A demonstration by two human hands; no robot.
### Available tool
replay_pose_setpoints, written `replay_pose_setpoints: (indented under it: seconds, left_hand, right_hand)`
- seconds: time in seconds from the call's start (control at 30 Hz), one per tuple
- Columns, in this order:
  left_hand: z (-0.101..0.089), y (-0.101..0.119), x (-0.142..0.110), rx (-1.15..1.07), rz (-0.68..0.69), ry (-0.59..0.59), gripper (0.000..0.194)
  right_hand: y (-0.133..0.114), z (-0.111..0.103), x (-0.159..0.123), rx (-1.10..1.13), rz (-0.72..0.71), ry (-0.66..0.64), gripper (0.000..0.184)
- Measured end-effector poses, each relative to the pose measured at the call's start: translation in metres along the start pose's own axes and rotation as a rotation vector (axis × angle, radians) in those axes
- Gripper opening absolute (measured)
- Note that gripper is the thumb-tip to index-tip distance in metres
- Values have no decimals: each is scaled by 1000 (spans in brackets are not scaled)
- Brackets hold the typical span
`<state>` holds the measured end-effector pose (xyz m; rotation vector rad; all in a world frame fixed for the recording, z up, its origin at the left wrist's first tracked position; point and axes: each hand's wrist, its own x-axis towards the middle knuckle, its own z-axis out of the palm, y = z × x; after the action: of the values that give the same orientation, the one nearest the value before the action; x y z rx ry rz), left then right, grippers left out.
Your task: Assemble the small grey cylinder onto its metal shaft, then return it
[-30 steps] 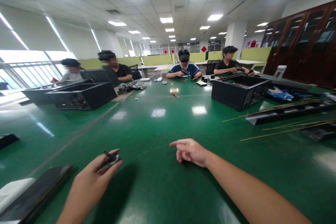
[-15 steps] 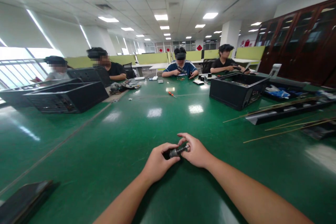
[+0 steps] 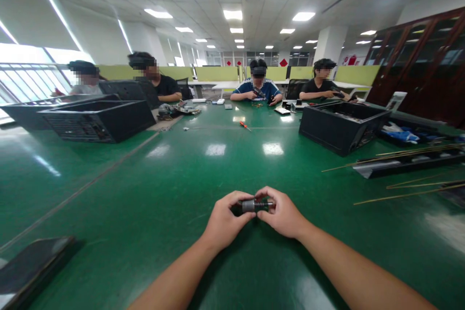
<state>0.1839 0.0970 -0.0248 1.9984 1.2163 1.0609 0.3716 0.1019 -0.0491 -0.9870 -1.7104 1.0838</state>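
Low over the green table, a small grey metal cylinder with a ridged, narrower shaft lies level between my two hands. My left hand is closed around its wider dark end, thumb in front and fingers behind. Around the thin shaft end on the right, my right hand pinches with thumb and fingers. The fingertips of both hands come close together at the middle of the part. What exactly the part belongs to cannot be made out.
An orange screwdriver lies farther off. Black computer cases stand left and right. Thin brass-coloured rods stick out on the right. A dark flat slab lies front left. Several people sit across the table.
My right hand's fingers, raised and spread before, have closed down onto the shaft end. The metal part has turned from slanted to nearly level. The camera view has shifted slightly.
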Motion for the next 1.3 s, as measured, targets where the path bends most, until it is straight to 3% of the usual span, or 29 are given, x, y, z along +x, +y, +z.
replay_pose_setpoints:
  seconds: [0.63,1.3]
  left_hand:
    - [3,-3,-2,-4,-54,27,26]
    - [3,-7,-1,-49,-99,50,31]
  right_hand:
    - [-4,0,2,-36,47,79,12]
    - [0,-3,4,-57,54,113,16]
